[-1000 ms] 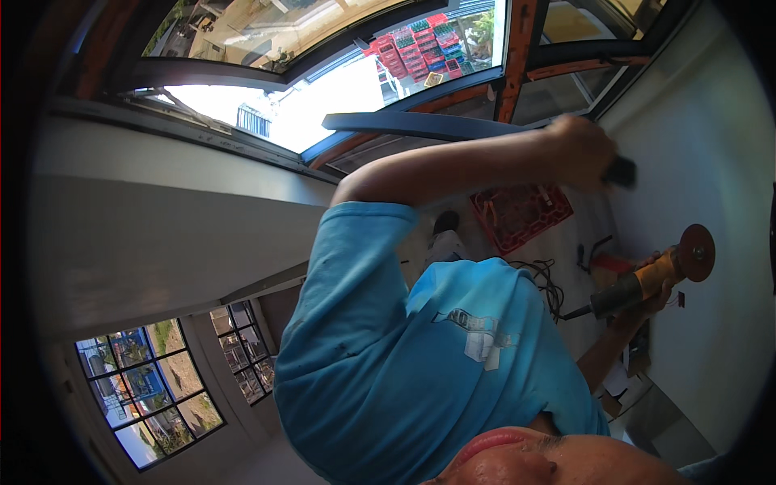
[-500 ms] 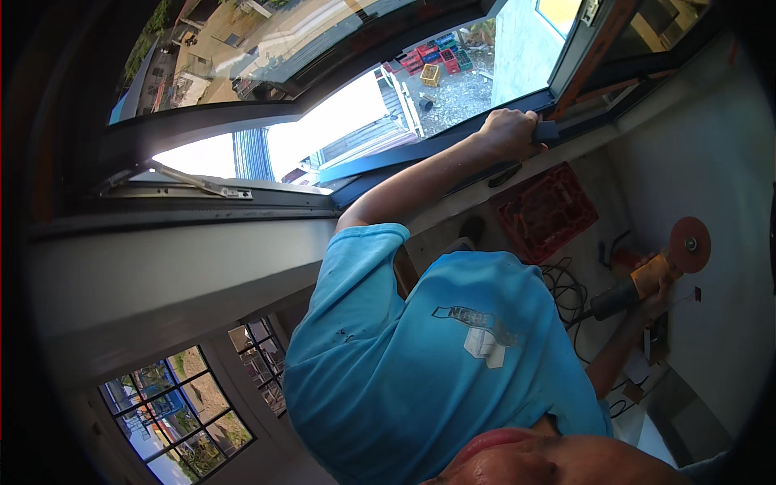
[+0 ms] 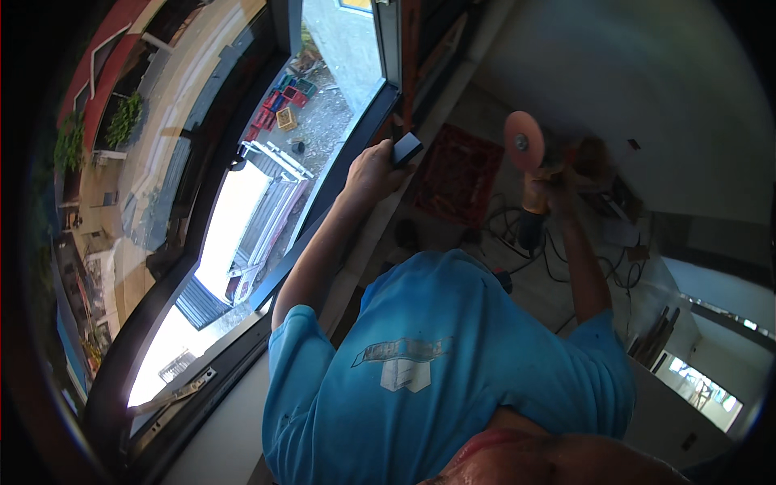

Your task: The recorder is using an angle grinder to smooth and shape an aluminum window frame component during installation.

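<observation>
My left hand (image 3: 372,174) is closed around a dark flat-ended bar (image 3: 408,149) beside the lower frame of the open window (image 3: 380,105). The bar's squared end sticks out past my fingers; how far the rest reaches is hidden. In my right hand (image 3: 558,187), which is dim and slightly blurred, is an angle grinder (image 3: 531,228) with a yellow and black body. It is raised, its reddish disc (image 3: 525,142) uppermost and apart from the bar. Motion of the disc cannot be made out.
A red crate (image 3: 459,174) sits on the floor beyond my hands. Loose black cable (image 3: 505,222) coils below the grinder. A metal window stay (image 3: 182,392) spans the frame at lower left. Several coloured crates (image 3: 271,109) lie outside, far below. A pale wall (image 3: 614,65) rises at the far right.
The view has turned, so the window has swung to the left. My right hand has lifted the grinder and brought it closer to my left hand, which keeps its hold on the bar.
</observation>
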`<action>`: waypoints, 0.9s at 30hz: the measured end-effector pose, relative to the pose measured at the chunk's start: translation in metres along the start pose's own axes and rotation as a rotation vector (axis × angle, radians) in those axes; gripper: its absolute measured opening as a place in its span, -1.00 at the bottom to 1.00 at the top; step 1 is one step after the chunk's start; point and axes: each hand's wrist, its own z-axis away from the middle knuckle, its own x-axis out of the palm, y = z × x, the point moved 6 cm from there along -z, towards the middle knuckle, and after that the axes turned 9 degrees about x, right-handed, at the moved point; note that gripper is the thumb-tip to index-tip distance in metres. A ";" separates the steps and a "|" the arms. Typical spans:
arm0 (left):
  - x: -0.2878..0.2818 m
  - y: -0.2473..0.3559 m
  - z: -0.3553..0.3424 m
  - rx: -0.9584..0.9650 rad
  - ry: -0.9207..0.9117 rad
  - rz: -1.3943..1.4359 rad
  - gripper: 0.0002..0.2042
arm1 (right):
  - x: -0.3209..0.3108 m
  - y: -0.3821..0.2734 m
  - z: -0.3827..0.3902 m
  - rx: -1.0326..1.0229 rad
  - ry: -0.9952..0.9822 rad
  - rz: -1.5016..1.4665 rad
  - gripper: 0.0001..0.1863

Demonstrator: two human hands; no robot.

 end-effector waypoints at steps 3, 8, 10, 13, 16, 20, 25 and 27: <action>-0.001 -0.005 -0.001 -0.089 -0.074 0.245 -0.67 | 0.046 -0.028 0.019 -0.010 -0.049 0.133 -0.48; -0.008 -0.002 -0.003 -0.101 -0.146 0.343 -0.71 | 0.082 -0.013 0.022 -0.020 -0.145 0.167 -0.12; -0.011 0.001 -0.006 -0.080 -0.125 0.319 -0.71 | 0.093 -0.013 0.019 -0.058 -0.203 0.278 -0.02; -0.015 0.002 -0.007 -0.101 -0.128 0.315 -0.69 | 0.110 -0.012 0.014 -0.004 -0.251 0.269 -0.04; -0.012 -0.003 -0.006 -0.100 -0.134 0.330 -0.68 | 0.122 -0.006 0.010 0.061 -0.302 0.248 0.01; -0.003 -0.013 0.004 -0.113 -0.183 0.341 -0.68 | 0.130 -0.012 0.004 -0.070 -0.321 0.300 0.01; -0.010 -0.019 0.011 -0.175 -0.221 0.421 -0.65 | 0.139 -0.029 0.006 -0.095 -0.341 0.290 -0.01; -0.010 -0.022 0.014 -0.224 -0.247 0.493 -0.64 | 0.143 -0.036 0.009 -0.124 -0.343 0.336 -0.04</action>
